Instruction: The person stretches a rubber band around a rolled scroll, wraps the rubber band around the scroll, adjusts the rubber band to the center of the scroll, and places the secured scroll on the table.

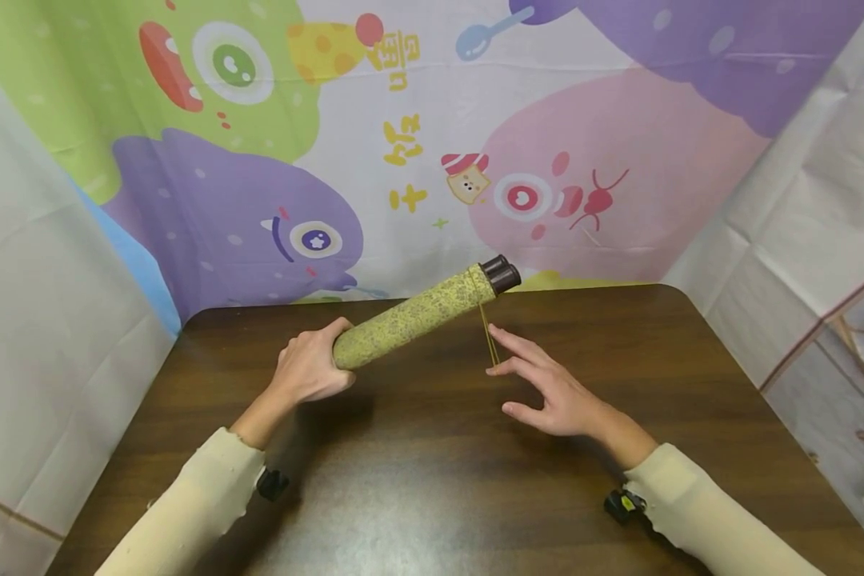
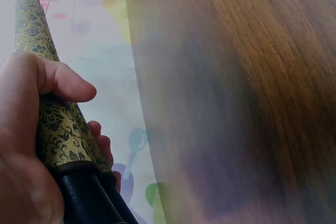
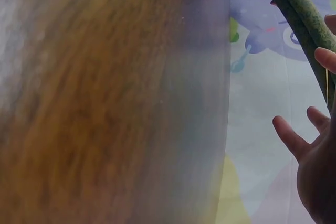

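A rolled scroll [image 1: 414, 322] in yellow-green patterned fabric, with dark paired roller ends [image 1: 502, 275], is held tilted above the table, its far end up to the right. My left hand [image 1: 310, 364] grips its lower end. In the left wrist view the thumb [image 2: 71, 81] lies across the brocade scroll [image 2: 60, 129], near the black rod ends [image 2: 86, 198]. A thin yellow cord [image 1: 488, 336] hangs from the scroll's upper end. My right hand [image 1: 554, 392] is spread below that end, index and middle fingertips right at the cord. In the right wrist view its fingers stand apart beside the scroll [image 3: 299, 19].
The dark brown wooden table [image 1: 418, 488] spans the area beneath both hands. Behind it hangs a curtain [image 1: 403, 256] printed with cartoon monsters. Pale fabric walls [image 1: 36, 320] stand at both sides. Small black devices [image 1: 272, 484] are strapped at the wrists.
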### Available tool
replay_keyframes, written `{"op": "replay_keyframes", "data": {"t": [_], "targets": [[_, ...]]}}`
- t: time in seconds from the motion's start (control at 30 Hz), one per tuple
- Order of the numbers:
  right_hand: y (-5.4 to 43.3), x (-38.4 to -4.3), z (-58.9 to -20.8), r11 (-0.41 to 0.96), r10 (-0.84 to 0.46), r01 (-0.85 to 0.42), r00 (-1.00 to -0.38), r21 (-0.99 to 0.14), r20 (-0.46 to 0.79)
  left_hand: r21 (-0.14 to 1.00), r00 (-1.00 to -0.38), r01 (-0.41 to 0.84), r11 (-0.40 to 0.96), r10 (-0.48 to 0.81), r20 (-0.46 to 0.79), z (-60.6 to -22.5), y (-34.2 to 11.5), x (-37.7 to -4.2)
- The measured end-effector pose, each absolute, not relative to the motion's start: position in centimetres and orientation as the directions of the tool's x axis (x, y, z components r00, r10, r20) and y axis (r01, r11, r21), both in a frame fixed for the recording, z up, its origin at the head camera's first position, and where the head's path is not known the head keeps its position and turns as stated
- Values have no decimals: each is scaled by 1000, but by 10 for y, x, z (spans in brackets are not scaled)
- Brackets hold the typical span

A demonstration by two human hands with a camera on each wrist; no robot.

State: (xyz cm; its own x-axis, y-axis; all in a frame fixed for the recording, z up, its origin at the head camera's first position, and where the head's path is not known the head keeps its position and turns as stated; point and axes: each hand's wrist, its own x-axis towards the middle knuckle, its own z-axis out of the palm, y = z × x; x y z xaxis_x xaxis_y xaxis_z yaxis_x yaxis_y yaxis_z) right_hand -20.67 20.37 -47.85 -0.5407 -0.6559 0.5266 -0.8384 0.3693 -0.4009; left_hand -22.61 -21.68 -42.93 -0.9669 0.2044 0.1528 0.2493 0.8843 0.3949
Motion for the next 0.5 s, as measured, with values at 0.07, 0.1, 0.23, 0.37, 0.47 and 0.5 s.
{"op": "replay_keyframes", "data": {"t": [0.07, 0.1, 0.23, 0.37, 0.47, 0.5], "targets": [[204, -207, -478, 381, -662, -833, -548, -400, 511, 393, -967, 250, 885, 205, 154, -429, -217, -226], [204, -207, -478, 385, -664, -831, -552, -402, 505, 391, -967, 248, 886, 203, 154, -429, -217, -226], [205, -208, -478, 398, -650, -813, -576, -424, 496, 384, -967, 251, 889, 207, 151, -431, -217, -226], [206, -209, -478, 411, -640, -817, -575, -406, 510, 380, -965, 255, 889, 212, 153, -431, -216, -225], [206, -209, -477, 423, -644, -817, -575, -392, 505, 374, -966, 251, 893, 204, 160, -432, -216, -224], [205, -208, -476, 428, -645, -815, -578, -391, 500, 373, -966, 248, 894, 202, 160, -432, -216, -224]]}}
